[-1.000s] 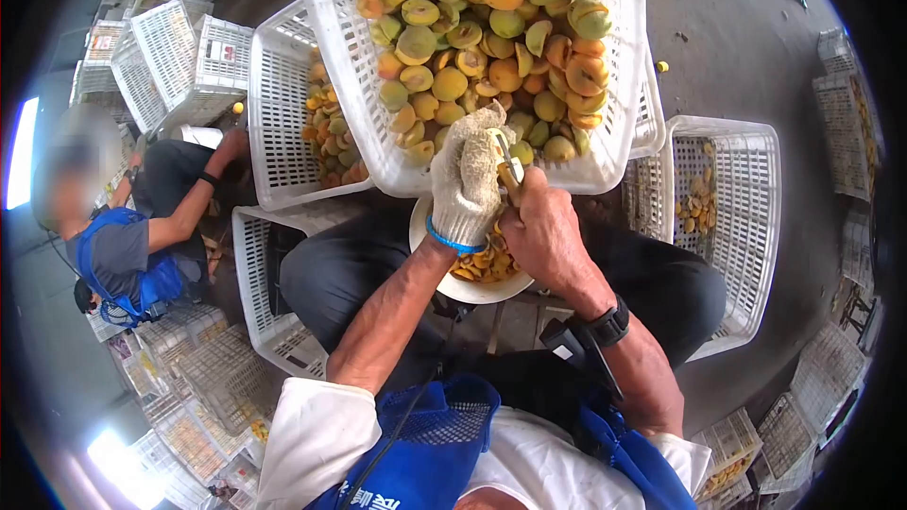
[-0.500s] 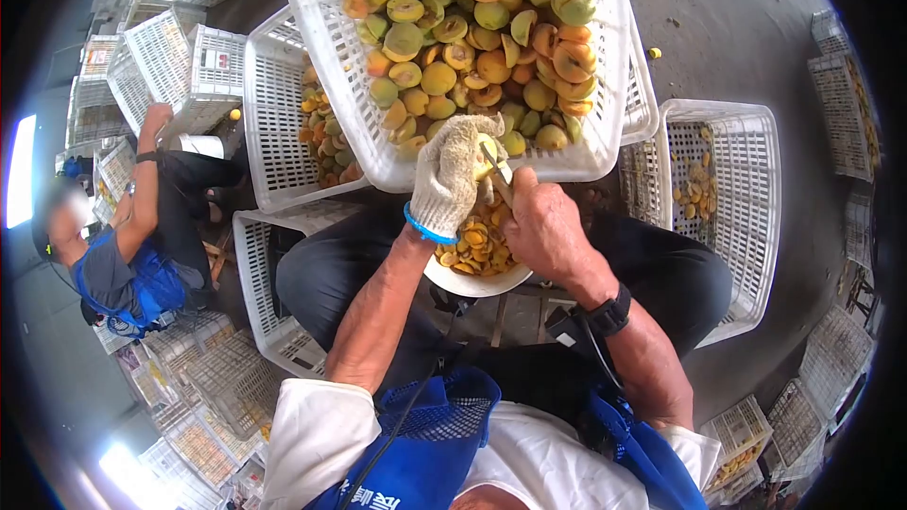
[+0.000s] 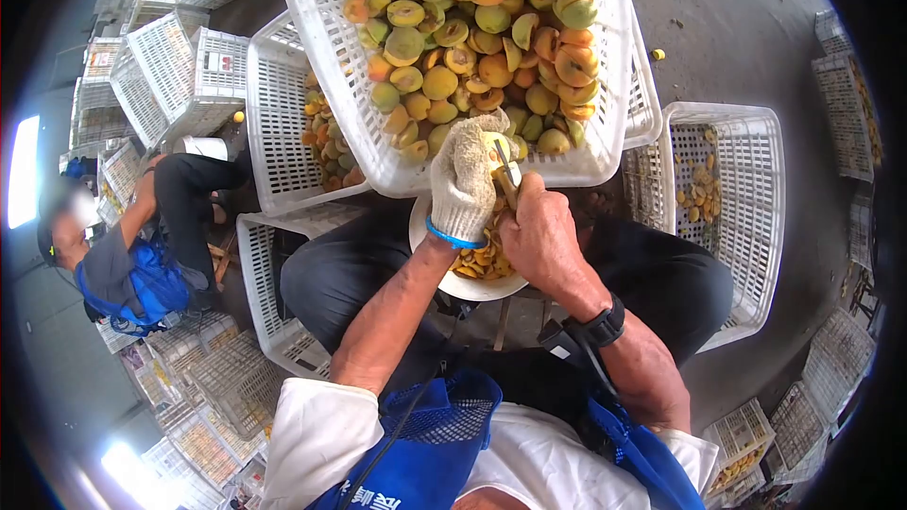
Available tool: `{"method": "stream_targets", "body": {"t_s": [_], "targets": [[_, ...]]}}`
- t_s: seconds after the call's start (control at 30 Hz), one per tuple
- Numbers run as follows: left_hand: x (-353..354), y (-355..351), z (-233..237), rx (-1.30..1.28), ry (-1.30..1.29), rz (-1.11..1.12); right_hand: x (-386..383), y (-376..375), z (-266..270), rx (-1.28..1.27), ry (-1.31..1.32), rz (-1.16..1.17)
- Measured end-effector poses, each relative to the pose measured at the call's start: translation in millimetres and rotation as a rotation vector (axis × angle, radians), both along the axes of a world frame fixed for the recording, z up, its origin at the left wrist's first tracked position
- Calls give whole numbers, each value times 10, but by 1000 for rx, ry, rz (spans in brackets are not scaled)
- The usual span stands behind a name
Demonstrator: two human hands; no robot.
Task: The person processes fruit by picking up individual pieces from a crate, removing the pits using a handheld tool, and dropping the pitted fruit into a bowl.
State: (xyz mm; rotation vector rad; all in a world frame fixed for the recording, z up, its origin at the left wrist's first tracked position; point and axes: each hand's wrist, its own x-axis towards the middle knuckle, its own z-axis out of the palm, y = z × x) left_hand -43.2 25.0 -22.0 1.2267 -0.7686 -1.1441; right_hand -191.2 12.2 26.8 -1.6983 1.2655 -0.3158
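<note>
My left hand (image 3: pixel 463 179), in a white knitted glove with a blue cuff, holds a pale yellow fruit piece (image 3: pixel 494 148) at the near edge of the big crate. My bare right hand (image 3: pixel 546 231) is closed round the handle of a small knife (image 3: pixel 508 170), its blade against the fruit. Below both hands is a white bowl (image 3: pixel 470 289) of cut yellow-orange pieces (image 3: pixel 487 263), partly hidden by the glove. The white crate (image 3: pixel 416 178) just beyond is full of halved green and orange fruit (image 3: pixel 472 38).
White crates stand at the left (image 3: pixel 274 113) and right (image 3: pixel 770 189), each with fruit pieces. Another crate (image 3: pixel 260 293) is beside my left knee. A co-worker (image 3: pixel 132 255) sits at far left near stacked crates (image 3: pixel 161 66). A loose fruit (image 3: pixel 658 55) lies on the floor.
My left hand and the fruit have shifted slightly right, and more of the bowl's left side shows. The knife blade has turned on the fruit. The co-worker's raised arm has come down.
</note>
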Motion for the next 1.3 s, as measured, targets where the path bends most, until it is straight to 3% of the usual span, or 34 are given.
{"method": "stream_targets", "body": {"t_s": [0.17,0.47,0.63,0.7,0.73,0.77,0.83,0.9,0.97,1.0,1.13,1.3], "targets": [[-62,52,106,-164,-297,2,-162,-185,3,73,-92,95],[24,20,52,-234,-703,58,-152,-161,40,-125,28,217],[122,24,179,-82,-411,-83,-192,-170,7,-161,39,271],[196,17,272,106,-262,-193,-210,-176,-10,-183,24,287],[238,-3,210,3,-425,-208,-215,-166,-31,-152,38,289],[241,18,184,3,-426,-205,-225,-161,-41,-121,51,292],[244,57,146,117,-155,-258,-260,-177,-12,-89,44,326],[306,35,235,106,-291,-356,-328,-182,-11,-53,41,358],[332,38,253,212,-93,-430,-373,-190,-22,-75,-41,400],[318,56,244,93,-84,-454,-402,-202,-14,-77,-41,402],[320,28,261,14,-131,-557,-499,-211,15,223,-201,401],[209,68,389,-69,-394,-347,-421,-285,126,387,-185,319]]}}
